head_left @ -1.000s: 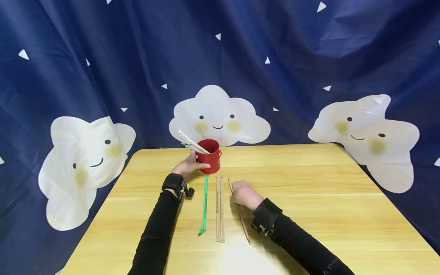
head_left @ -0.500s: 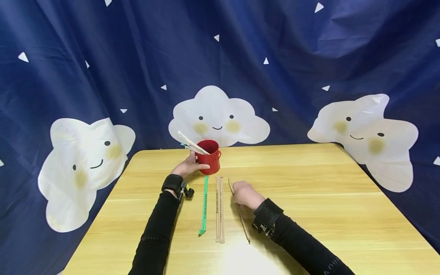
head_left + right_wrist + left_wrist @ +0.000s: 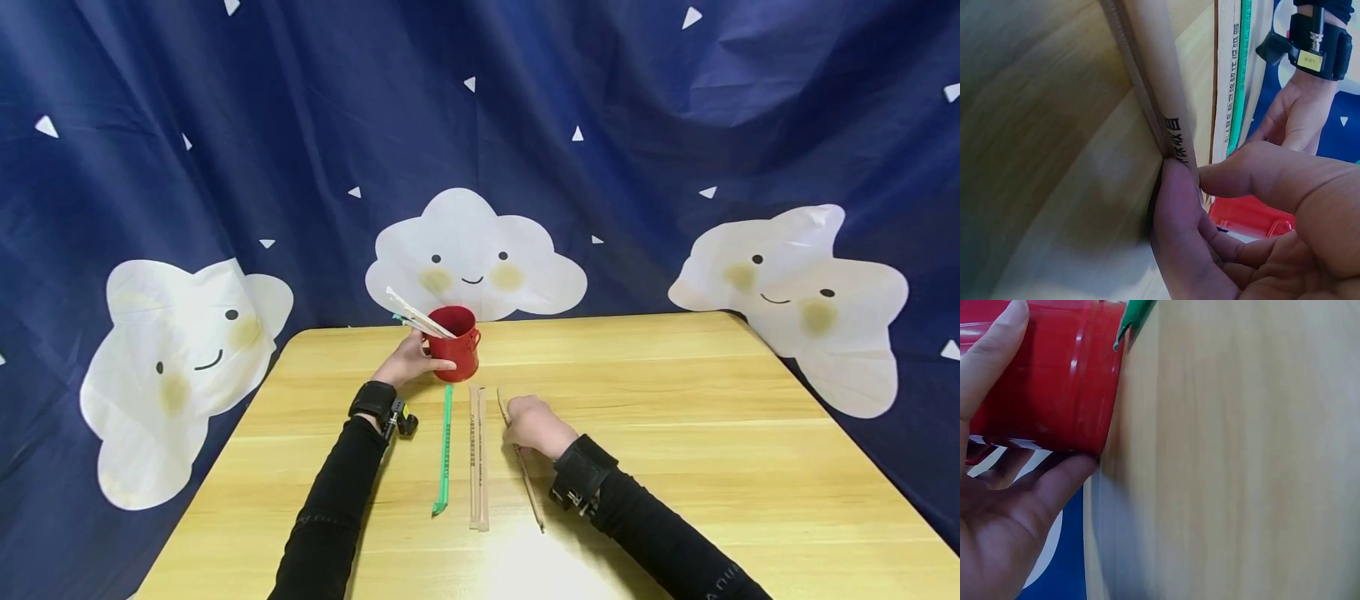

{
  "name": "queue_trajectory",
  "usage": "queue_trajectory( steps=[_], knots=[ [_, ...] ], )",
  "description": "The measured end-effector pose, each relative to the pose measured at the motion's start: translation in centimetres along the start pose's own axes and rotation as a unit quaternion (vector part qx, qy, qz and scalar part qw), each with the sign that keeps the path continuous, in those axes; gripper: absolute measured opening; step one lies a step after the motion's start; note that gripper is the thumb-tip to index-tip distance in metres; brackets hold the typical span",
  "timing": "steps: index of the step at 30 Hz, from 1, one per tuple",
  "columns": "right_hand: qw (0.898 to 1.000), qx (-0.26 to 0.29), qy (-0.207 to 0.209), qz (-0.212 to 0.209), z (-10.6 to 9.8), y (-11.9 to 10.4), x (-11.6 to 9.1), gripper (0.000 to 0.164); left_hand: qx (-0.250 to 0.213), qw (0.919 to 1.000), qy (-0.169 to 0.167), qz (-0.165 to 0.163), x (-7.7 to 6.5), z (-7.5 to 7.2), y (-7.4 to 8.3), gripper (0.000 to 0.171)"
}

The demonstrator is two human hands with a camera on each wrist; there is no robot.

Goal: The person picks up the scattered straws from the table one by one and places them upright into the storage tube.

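My left hand (image 3: 407, 363) grips a small red bucket (image 3: 459, 358) at the back of the table, thumb across its front and fingers around its far left side in the left wrist view. White paper-wrapped straws (image 3: 422, 315) and one with a green-blue end lean out of the bucket to the left. My right hand (image 3: 536, 427) pinches a brown paper-wrapped straw (image 3: 1159, 69) between thumb and index finger, low over the table. Dark printed characters show on its wrapper. Left of it lie two more brown-wrapped straws (image 3: 478, 467), side by side, and one green-wrapped straw (image 3: 445, 457).
The light wooden table (image 3: 675, 400) reaches back to a dark blue curtain (image 3: 315, 100) with smiling white clouds. Both wrists wear black straps with small cameras. The green straw's far end lies close to the bucket's base.
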State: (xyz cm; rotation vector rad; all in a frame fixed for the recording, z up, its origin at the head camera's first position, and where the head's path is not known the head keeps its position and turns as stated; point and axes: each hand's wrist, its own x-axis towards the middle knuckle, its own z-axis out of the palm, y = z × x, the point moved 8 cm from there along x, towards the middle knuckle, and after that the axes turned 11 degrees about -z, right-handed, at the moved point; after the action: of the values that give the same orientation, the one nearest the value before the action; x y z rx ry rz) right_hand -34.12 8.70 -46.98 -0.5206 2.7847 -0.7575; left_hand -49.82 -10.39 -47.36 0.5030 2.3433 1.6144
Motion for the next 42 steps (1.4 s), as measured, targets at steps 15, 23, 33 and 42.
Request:
queue_trajectory(
  steps=[15,23,33,42],
  knots=[
    [1.0,0.005,-0.006,0.007,0.0,0.0,0.1,0.025,0.009,0.9999,0.006,0.005,-0.8,-0.2,1.3,0.09],
    [0.998,0.053,-0.014,0.012,0.1,0.2,0.1,0.019,0.01,0.9999,0.012,0.002,-0.2,-0.4,0.2,0.09],
    [0.992,0.124,0.014,-0.013,-1.2,-0.5,-0.1,0.021,0.001,0.9998,0.01,0.016,-0.1,-0.1,0.7,0.088],
    [0.977,0.156,0.135,-0.053,-4.4,-2.0,-0.3,0.013,0.011,0.9998,0.019,0.003,0.0,-0.5,0.0,0.091]
  ],
)
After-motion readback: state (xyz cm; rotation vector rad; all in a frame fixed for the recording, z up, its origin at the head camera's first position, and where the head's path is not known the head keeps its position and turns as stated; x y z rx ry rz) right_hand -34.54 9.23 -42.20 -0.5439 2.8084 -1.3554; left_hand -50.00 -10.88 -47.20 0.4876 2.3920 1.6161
